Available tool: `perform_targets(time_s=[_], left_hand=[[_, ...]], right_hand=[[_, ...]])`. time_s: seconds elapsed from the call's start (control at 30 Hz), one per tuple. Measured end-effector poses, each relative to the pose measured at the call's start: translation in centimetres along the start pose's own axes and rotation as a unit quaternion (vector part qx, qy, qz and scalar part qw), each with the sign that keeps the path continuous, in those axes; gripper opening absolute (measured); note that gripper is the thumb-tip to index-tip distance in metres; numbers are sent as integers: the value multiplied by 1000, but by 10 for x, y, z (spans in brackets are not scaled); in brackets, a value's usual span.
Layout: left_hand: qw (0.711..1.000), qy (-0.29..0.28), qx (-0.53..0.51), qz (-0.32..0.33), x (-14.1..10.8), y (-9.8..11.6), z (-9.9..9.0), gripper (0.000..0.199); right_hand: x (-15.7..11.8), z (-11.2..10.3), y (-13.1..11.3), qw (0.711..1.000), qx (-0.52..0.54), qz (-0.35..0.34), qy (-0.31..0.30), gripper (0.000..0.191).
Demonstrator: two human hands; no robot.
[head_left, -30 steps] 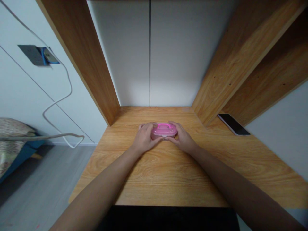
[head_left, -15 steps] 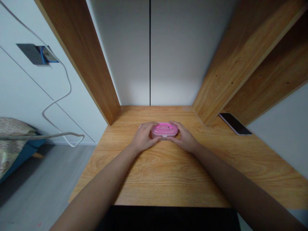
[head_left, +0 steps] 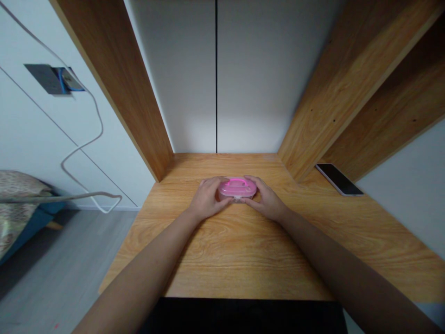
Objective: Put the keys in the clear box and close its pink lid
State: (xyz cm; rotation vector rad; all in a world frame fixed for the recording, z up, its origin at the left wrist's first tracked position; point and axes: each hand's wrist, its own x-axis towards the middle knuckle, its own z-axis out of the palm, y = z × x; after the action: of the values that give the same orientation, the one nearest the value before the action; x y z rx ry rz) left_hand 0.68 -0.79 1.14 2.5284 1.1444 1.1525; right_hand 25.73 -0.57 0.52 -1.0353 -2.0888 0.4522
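Okay, both hands on one thing: a translucent pink plastic case (head_left: pixel 237 189) w/ a brighter pink carry handle across its lid & a small pale clasp at the front edge. It sits on the wooden desk (head_left: pixel 222 253), roughly ctr left-to-right & toward the back, w/ its underside apparently on the desktop (hard to be sure from up here).

Left hand (head_left: pixel 209 198) cups the case's left end, right hand (head_left: pixel 266 203) cups its right end. Fingers wrap over both ends, thumbs meet near the front by the clasp. So the grip is pressed inward from both sides, not spread, w/ the case between the palms.

Around that: a black smartphone (head_left: pixel 339 179) lies flat on the desk, far right, well apart from the right hand, beside the oak-look side panel (head_left: pixel 333 102). A matching left panel (head_left: pixel 114 93) frames the desk, w/ a white back panel (head_left: pixel 264 79) split by a thin dark seam. Off to the left, a white cable (head_left: pixel 99 125) loops down from a wall socket (head_left: pixel 48 79), above a patterned bed (head_left: pixel 17 208) & grey floor (head_left: pixel 62 260). Black cloth (head_left: pixel 243 316) shows at the bottom edge.
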Motion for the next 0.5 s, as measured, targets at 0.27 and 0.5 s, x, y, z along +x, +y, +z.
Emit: perform_targets(time_s=[0.27,0.5], left_hand=[[1000,-6,1,-6,0,1,-2,51],[1000,-1,0,-3,0,1,-1,52]], right_hand=[[0,-1,0,1000,-1,-1,1,70],[0,-1,-1,1000,-3,3,2,69]])
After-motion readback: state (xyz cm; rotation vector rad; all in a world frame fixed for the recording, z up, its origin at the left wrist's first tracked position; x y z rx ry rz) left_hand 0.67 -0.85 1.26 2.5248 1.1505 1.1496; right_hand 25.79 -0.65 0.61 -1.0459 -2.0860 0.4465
